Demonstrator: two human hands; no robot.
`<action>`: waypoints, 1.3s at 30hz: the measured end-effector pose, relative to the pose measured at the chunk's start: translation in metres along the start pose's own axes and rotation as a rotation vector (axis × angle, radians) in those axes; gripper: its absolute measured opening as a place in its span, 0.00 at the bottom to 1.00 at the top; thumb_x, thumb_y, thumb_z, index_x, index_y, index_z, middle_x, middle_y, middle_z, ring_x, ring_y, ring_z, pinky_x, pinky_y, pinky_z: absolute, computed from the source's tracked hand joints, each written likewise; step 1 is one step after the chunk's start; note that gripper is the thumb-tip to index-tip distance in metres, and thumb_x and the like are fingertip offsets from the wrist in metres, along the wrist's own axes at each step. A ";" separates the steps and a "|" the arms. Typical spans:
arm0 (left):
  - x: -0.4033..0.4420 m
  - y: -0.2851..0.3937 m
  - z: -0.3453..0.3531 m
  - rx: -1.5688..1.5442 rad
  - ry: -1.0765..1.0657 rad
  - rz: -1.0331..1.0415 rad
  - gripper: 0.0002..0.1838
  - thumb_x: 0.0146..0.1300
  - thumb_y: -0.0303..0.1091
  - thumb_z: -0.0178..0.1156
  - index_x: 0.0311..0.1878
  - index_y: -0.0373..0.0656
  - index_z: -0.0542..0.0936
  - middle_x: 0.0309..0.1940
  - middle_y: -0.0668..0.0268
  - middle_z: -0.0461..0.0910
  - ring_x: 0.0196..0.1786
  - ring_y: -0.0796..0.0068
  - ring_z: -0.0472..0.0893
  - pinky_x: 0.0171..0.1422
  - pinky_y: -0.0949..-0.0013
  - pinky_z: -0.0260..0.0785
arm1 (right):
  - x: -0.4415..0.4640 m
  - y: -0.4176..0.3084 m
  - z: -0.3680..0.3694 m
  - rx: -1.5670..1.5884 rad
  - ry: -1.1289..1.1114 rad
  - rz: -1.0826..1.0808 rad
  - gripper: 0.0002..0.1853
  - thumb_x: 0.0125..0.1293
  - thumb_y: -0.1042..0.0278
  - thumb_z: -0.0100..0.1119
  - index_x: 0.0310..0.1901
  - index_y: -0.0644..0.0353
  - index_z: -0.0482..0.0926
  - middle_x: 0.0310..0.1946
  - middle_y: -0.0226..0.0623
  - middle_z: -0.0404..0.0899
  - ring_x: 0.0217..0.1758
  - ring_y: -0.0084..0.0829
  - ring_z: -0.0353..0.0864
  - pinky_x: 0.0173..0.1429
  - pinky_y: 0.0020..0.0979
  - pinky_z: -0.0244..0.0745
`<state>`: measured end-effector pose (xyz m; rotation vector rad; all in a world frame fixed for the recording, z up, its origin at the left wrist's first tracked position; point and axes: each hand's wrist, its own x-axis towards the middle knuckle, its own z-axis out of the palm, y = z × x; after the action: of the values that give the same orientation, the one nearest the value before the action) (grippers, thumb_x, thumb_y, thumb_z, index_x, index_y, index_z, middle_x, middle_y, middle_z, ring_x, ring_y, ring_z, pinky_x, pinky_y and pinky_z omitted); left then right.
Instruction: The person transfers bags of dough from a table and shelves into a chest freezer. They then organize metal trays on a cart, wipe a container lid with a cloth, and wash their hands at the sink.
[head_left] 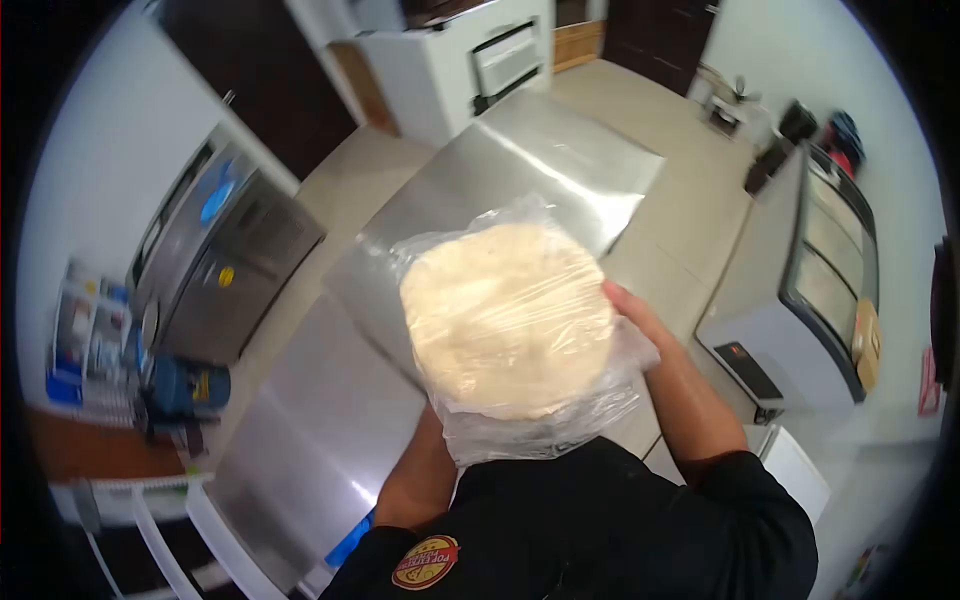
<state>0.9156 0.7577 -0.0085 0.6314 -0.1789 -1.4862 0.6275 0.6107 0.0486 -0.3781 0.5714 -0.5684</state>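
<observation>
Tables (300, 420) steel, floor (670, 215) tiled; pale disc (510, 320) above, right hand (622, 302) clamped on clear bag (590, 415) (left hand hidden, grip unclear).

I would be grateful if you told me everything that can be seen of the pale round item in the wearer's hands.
The pale disc is broad, roughly circular and cream-coloured, with a slightly uneven edge; it looks like dough or flatbread, one piece or a stack, I cannot tell. Clear, wrinkled plastic covers it, bunched loosely below. It is held up before the chest, face towards the camera. The right hand grips its right edge through the plastic; the left is hidden behind it.
</observation>
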 end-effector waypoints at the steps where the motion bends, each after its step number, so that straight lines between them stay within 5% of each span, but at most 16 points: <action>1: 0.017 -0.019 0.023 0.017 -0.056 -0.032 0.36 0.79 0.57 0.48 0.80 0.43 0.61 0.74 0.52 0.69 0.74 0.54 0.72 0.74 0.51 0.70 | -0.016 -0.013 -0.014 0.019 0.010 -0.063 0.32 0.71 0.68 0.62 0.75 0.63 0.66 0.64 0.43 0.79 0.67 0.37 0.79 0.72 0.39 0.74; 5: 0.054 -0.120 0.092 0.046 -0.235 -0.260 0.39 0.79 0.61 0.45 0.81 0.44 0.59 0.77 0.51 0.65 0.76 0.53 0.69 0.78 0.50 0.67 | -0.062 -0.029 -0.074 -0.436 0.122 -0.461 0.38 0.69 0.70 0.61 0.79 0.62 0.60 0.72 0.42 0.71 0.74 0.37 0.72 0.77 0.41 0.68; 14: 0.164 -0.267 0.218 0.090 -0.508 -0.624 0.41 0.78 0.64 0.43 0.82 0.45 0.57 0.80 0.51 0.62 0.78 0.52 0.67 0.81 0.48 0.63 | -0.157 -0.134 -0.154 -0.217 0.321 -0.709 0.39 0.69 0.69 0.63 0.79 0.63 0.60 0.71 0.40 0.72 0.75 0.35 0.70 0.78 0.40 0.66; 19: 0.277 -0.307 0.245 0.116 -0.635 -0.796 0.41 0.78 0.65 0.43 0.82 0.46 0.57 0.80 0.52 0.61 0.79 0.52 0.67 0.81 0.48 0.63 | -0.162 -0.219 -0.220 -0.228 0.523 -0.815 0.37 0.73 0.60 0.63 0.78 0.63 0.61 0.71 0.41 0.72 0.73 0.35 0.73 0.76 0.38 0.68; 22: 0.357 -0.402 0.362 0.123 -0.720 -0.942 0.41 0.78 0.65 0.43 0.82 0.46 0.57 0.80 0.52 0.61 0.79 0.52 0.66 0.81 0.48 0.63 | -0.193 -0.267 -0.251 -0.003 0.616 -0.857 0.37 0.75 0.53 0.62 0.78 0.63 0.62 0.70 0.41 0.73 0.71 0.34 0.75 0.73 0.37 0.71; 23: 0.375 -0.372 0.328 0.122 -0.748 -0.988 0.41 0.78 0.65 0.43 0.82 0.46 0.57 0.80 0.52 0.61 0.79 0.52 0.66 0.82 0.48 0.63 | -0.207 -0.279 -0.259 -0.015 0.612 -0.891 0.37 0.75 0.50 0.61 0.77 0.61 0.63 0.68 0.40 0.75 0.69 0.33 0.76 0.70 0.37 0.73; 26: 0.419 -0.413 0.384 0.129 -0.842 -1.089 0.41 0.78 0.65 0.43 0.82 0.46 0.57 0.80 0.52 0.61 0.79 0.52 0.66 0.82 0.48 0.63 | -0.249 -0.310 -0.284 -0.044 0.615 -0.994 0.36 0.76 0.44 0.60 0.75 0.59 0.66 0.66 0.38 0.77 0.65 0.32 0.79 0.64 0.36 0.77; 28: 0.420 -0.447 0.422 0.158 -0.886 -1.143 0.41 0.78 0.65 0.43 0.82 0.46 0.56 0.80 0.52 0.60 0.79 0.52 0.66 0.82 0.48 0.63 | -0.282 -0.317 -0.329 -0.050 1.111 -0.984 0.32 0.76 0.45 0.59 0.73 0.54 0.69 0.61 0.36 0.80 0.61 0.30 0.81 0.58 0.36 0.79; 30: 0.424 -0.468 0.444 0.191 -0.933 -1.162 0.41 0.78 0.65 0.43 0.82 0.46 0.56 0.80 0.52 0.60 0.79 0.52 0.66 0.82 0.48 0.62 | -0.324 -0.317 -0.395 0.267 1.298 -1.193 0.30 0.74 0.44 0.62 0.70 0.51 0.71 0.57 0.34 0.82 0.59 0.34 0.81 0.55 0.40 0.79; 34: 0.407 -0.539 0.507 0.221 -0.965 -1.079 0.41 0.78 0.65 0.43 0.83 0.46 0.56 0.80 0.52 0.60 0.79 0.52 0.65 0.82 0.48 0.62 | -0.434 -0.343 -0.528 0.955 1.390 -1.363 0.36 0.64 0.43 0.70 0.68 0.53 0.72 0.65 0.43 0.74 0.67 0.44 0.75 0.55 0.47 0.78; 39: 0.382 -0.596 0.559 0.279 -1.030 -1.024 0.41 0.78 0.65 0.43 0.83 0.47 0.56 0.81 0.52 0.59 0.80 0.53 0.65 0.82 0.48 0.62 | -0.498 -0.386 -0.639 1.107 1.739 -1.357 0.39 0.62 0.47 0.71 0.71 0.58 0.71 0.70 0.49 0.69 0.71 0.48 0.71 0.61 0.51 0.76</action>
<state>0.1680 0.2581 0.0585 0.0632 -0.9754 -2.7209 -0.2546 0.4922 -0.0658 1.1001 1.4634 -2.4309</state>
